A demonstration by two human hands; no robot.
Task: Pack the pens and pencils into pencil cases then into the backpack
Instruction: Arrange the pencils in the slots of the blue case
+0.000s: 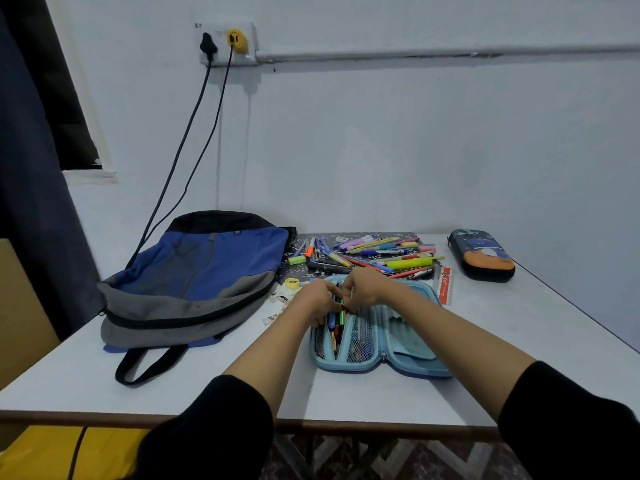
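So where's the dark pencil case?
In the head view, the dark pencil case lies far right on the table, right of the red ruler and the pen pile.

A blue, grey and black backpack [194, 275], a light blue pencil case [381, 341], a dark case [483, 256] with orange, a bright yellow highlighter [408, 263], a red ruler [445, 285]

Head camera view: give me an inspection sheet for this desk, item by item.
Surface: white table with brown front edge.
Job's things: open blue pencil case holding pens; loose pens and pencils heaped behind; dark pencil case closed, right; backpack lying left.
Clutter: red ruler, small yellow item.
Hands: left hand and right hand pinch pens in the open case.
Cables: two black cables from wall socket down behind the backpack.
Surroundings: pale wall, dark curtain left.
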